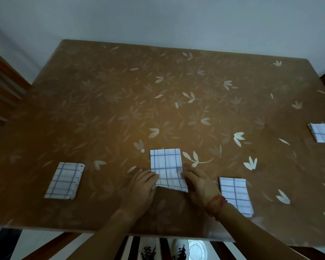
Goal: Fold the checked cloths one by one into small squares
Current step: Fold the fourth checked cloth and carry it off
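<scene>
A white cloth with blue checks (166,167) lies folded into a narrow strip at the middle of the brown table (120,102). My left hand (142,188) pinches its near left corner, and my right hand (198,188) pinches its near right corner. The near edge of the cloth is lifted slightly off the table between them. A red cord is tied round my right wrist. Three more checked cloths lie folded flat: one at the left (65,181), one by my right forearm (235,196), one at the far right edge (323,135).
The table has a leaf-patterned brown cover and stands against a pale wall. A wooden chair back (2,94) stands at the left. Below the near table edge I see a striped floor and two shoes (164,250).
</scene>
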